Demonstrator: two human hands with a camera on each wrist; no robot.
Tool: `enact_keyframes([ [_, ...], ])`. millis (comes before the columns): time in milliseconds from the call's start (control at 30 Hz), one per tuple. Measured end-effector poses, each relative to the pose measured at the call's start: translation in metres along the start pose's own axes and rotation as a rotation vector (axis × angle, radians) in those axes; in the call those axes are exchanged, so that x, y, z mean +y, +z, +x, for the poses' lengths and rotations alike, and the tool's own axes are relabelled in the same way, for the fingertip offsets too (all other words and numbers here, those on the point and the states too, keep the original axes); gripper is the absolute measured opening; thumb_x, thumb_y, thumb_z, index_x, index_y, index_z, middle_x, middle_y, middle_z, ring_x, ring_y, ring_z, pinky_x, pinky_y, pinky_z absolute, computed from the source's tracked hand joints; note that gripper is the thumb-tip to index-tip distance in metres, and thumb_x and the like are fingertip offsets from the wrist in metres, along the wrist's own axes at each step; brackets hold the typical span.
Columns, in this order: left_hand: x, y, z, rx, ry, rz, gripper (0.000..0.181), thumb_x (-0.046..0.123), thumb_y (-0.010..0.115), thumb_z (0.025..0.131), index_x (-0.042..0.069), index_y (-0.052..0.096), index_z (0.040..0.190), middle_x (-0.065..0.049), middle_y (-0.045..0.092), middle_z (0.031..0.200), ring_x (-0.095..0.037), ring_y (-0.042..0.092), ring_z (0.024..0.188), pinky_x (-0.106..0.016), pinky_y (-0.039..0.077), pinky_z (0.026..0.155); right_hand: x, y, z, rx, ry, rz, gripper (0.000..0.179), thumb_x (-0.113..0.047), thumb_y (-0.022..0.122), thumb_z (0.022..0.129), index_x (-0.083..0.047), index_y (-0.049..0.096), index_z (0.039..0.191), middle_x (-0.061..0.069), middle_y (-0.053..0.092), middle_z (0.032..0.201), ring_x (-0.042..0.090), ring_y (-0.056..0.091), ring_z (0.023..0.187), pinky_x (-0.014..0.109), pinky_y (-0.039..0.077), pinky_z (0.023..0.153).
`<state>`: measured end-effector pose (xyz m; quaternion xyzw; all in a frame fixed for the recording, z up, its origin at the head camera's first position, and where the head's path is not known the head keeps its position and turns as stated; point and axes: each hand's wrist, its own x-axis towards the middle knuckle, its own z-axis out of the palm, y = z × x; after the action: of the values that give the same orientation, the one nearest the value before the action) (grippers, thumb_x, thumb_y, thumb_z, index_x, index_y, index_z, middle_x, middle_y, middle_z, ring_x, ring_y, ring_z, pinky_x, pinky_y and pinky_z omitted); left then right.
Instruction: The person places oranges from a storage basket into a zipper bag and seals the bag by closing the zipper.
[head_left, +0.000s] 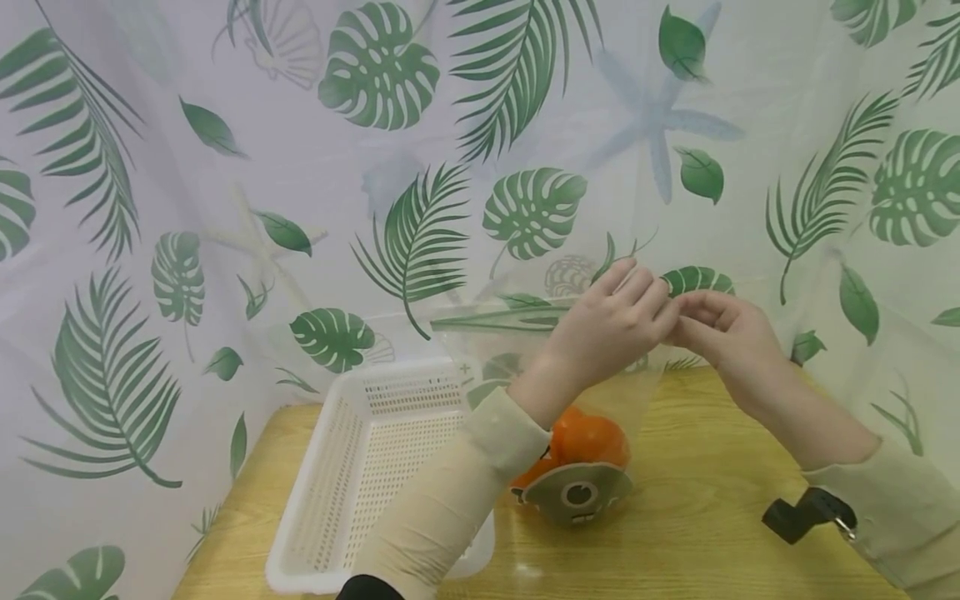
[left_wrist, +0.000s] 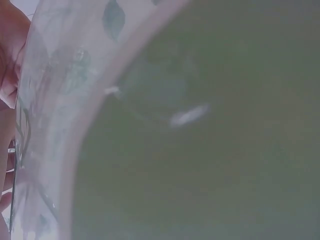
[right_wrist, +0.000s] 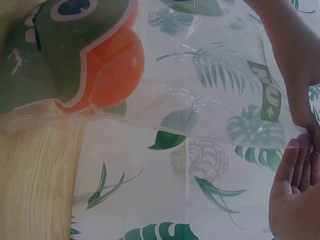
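Note:
A clear zip bag (head_left: 480, 342) with a green one-eyed monster print stands upright on the table, holding several round, smooth orange fruits (head_left: 592, 442). My left hand (head_left: 611, 321) grips the bag's top edge towards its right end, fingers curled over it. Close beside it, my right hand (head_left: 727, 337) pinches the top right corner between thumb and fingers. In the right wrist view, both hands meet at that corner, and the bag's film (right_wrist: 220, 100) stretches away from them to the fruits. The left wrist view is mostly filled by the blurred green print (left_wrist: 200, 150).
A white perforated plastic basket (head_left: 330, 467) sits left of the bag, partly hidden by my left forearm. The wooden table (head_left: 712, 500) meets a leaf-printed curtain (head_left: 300, 192) at the back and sides. A black strap (head_left: 806, 512) hangs at my right sleeve.

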<state>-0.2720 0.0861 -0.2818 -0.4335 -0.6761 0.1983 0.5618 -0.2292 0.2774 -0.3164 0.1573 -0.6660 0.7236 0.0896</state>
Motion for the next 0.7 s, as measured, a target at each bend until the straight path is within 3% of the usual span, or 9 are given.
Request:
enact_keyframes([
  [367,-0.003,-0.004,-0.003,-0.037,0.0,-0.019,0.036,0.015,0.04,0.114,0.026,0.072,0.105,0.009,0.07,0.102,-0.013,0.066,0.102,-0.031,0.049,0.111,0.001,0.005,-0.001,0.033,-0.092,0.052,0.03,0.009,0.062,0.101,-0.018,0.077,0.099,-0.01,0.081,0.094,0.004,0.075,0.083,0.015,0.059,0.079],
  [700,-0.007,-0.003,-0.012,-0.02,-0.01,-0.023,0.035,0.016,0.04,0.114,0.026,0.069,0.1,0.011,0.07,0.096,-0.011,0.066,0.096,-0.028,0.049,0.103,0.001,0.008,-0.002,0.094,-0.077,-0.015,0.024,0.004,0.067,0.1,-0.018,0.075,0.095,-0.012,0.079,0.087,0.004,0.073,0.078,0.013,0.058,0.078],
])
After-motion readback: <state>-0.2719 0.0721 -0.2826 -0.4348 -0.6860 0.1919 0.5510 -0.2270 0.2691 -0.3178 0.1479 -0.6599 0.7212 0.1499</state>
